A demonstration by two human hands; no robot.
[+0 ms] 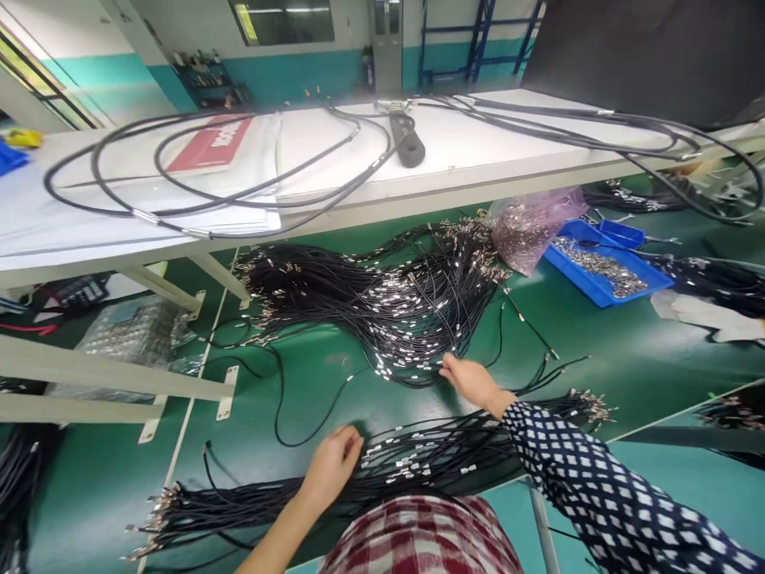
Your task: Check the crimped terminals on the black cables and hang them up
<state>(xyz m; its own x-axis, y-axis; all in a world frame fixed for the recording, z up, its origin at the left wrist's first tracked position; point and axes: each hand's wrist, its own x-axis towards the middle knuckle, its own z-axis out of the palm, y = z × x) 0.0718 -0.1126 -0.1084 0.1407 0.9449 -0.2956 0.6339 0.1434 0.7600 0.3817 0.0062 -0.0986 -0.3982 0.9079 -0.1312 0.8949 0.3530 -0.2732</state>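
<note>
A large pile of thin black cables [412, 311] with white labels and metal end terminals lies across the green table. My right hand [475, 383], in a dark patterned sleeve, pinches a black cable at the pile's near edge. Closer to my body stretches a second bundle of black cables [256, 506], also with white labels and metal ends. My left hand [331, 462] is over this bundle's middle, its fingers curled together; whatever they hold is hidden. A single loose cable [280, 391] curves over the table to the left of the pile.
Over the table's back runs a white shelf [335, 175] bearing coiled cables, papers and a black-handled tool [407, 143]. At the right are a blue tray [615, 295] of small metal parts and a pink plastic bag [529, 231]. Shelf legs [179, 371] stand at left.
</note>
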